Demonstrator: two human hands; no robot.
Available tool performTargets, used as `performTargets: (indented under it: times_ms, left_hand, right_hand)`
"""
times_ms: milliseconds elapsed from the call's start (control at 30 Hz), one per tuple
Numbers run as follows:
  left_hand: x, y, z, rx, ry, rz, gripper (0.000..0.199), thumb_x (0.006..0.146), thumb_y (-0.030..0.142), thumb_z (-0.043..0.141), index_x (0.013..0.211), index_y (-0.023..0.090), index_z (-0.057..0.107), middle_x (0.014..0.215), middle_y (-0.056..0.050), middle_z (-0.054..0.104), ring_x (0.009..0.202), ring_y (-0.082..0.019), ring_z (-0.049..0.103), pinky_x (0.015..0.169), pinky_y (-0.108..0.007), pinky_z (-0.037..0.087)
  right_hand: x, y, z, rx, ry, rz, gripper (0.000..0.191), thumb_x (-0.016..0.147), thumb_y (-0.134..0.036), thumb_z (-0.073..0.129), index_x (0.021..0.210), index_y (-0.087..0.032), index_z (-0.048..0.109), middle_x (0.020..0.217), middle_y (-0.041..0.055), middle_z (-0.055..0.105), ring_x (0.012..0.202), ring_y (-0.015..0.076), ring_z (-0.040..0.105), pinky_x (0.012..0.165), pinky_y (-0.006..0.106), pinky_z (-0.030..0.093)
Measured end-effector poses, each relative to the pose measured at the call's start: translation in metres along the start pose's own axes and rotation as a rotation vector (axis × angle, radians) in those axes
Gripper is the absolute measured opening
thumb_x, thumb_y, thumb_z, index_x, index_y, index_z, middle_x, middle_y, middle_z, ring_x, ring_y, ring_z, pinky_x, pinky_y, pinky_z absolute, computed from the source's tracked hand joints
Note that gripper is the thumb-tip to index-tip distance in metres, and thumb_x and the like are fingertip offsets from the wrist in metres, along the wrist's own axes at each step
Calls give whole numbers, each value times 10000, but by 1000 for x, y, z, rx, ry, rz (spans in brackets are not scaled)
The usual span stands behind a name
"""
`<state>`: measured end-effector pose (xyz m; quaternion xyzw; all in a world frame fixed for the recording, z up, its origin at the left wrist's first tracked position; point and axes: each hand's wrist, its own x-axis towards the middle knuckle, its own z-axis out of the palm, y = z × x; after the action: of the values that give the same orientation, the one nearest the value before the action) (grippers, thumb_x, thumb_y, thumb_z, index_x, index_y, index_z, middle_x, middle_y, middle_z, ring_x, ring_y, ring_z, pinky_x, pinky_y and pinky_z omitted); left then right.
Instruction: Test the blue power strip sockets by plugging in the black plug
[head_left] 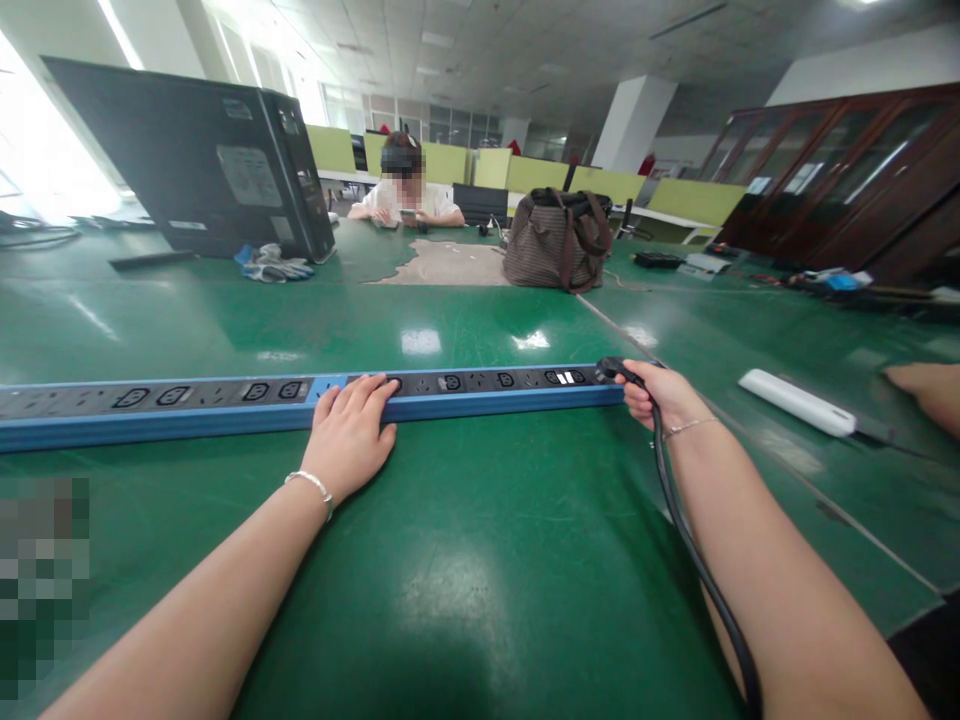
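A long blue power strip (480, 407) with black sockets lies across the green table. My left hand (352, 430) is laid over its middle, fingers across the sockets and thumb along the near side, gripping it. At the strip's right end, my right hand (660, 395) is closed around a black power plug (611, 368). The plug is against or just over the end of the strip; my fingers partly cover it, and I cannot tell whether it sits in a socket. Its black cable (697, 555) runs down along my right forearm.
A white bar-shaped device (799, 402) lies to the right, near another person's arm (930, 392). Behind stand a black computer case (187, 160), gloves (274, 263) and a brown bag (555, 240). Across the table sits a person (405, 200).
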<state>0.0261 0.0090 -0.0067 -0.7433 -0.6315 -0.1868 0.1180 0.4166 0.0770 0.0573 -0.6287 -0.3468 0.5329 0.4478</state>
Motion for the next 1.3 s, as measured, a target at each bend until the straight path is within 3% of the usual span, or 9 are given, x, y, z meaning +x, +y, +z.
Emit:
performTargets:
  times_ms: [567,767,1300]
  left_hand:
    - [0,0,2,6,4,9,497,850,307,411,1336,211,446,1421,-71,476,1312,-259,415,1120,-486,240]
    - [0,0,1,10,5,7,492,847,307,419,1331,223,447,1416,-71,481,1313,-262,414,1121,-483,238]
    - [0,0,0,3,2,10,500,851,317,409,1336,202,454,1414,-82,482,1310,-270,418,1123,-490,231]
  right_hand:
    - [-3,-2,11,-131,144,-22,335,969,-277,342,669,-181,455,305,-86,297,231,48,229,282,158,153]
    - [-2,-2,7,-74,106,14,351,978,-272,320,667,-177,455,313,-89,287,238,46,223,280,152,153]
    - [1,1,12,-202,113,-11,340,965,-272,375,651,-178,464,299,-89,292,235,44,220,278,156,164]
